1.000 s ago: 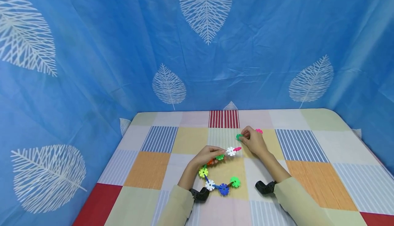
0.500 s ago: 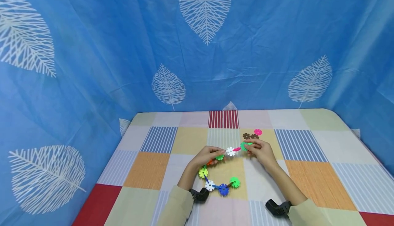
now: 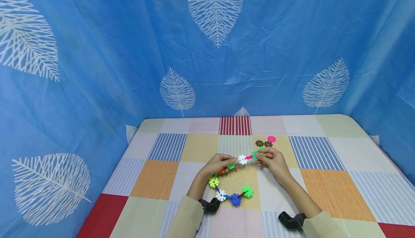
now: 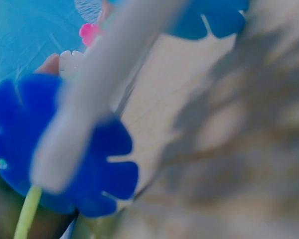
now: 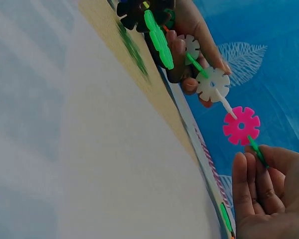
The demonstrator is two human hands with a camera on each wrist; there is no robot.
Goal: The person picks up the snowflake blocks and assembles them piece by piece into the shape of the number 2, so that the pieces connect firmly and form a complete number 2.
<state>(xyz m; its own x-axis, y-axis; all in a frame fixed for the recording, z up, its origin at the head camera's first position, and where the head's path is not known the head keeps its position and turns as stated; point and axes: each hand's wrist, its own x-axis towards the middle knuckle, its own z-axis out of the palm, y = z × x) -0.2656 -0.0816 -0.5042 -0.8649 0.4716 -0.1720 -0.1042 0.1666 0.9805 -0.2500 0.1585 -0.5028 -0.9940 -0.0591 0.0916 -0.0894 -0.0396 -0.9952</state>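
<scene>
A curved chain of notched plastic snowflake discs lies and hangs between both hands. My left hand (image 3: pixel 218 165) pinches it by a translucent white disc (image 5: pixel 213 85), close to another white disc (image 3: pixel 242 159). Beyond that comes a pink disc (image 5: pixel 241 125). At the pink disc's edge, my right hand (image 3: pixel 273 162) pinches a green disc (image 5: pixel 258 152) between thumb and fingertips, its rim right at the pink notch. The chain's other end curls toward the front, through a yellow disc (image 3: pixel 214 182), a blue disc (image 3: pixel 235 199) and a bright green disc (image 3: pixel 248 191).
Behind the right hand lie loose discs: a brown one (image 3: pixel 259 143), a second brown one (image 3: pixel 268 144) and a pink one (image 3: pixel 271 139). Patchwork cloth (image 3: pixel 155 209) covers the table. A blue leaf-print curtain (image 3: pixel 272 68) encloses its back and sides.
The right hand has come forward from the loose discs with the green disc, bringing it up to the pink disc at the chain's end. The left hand has stayed in place.
</scene>
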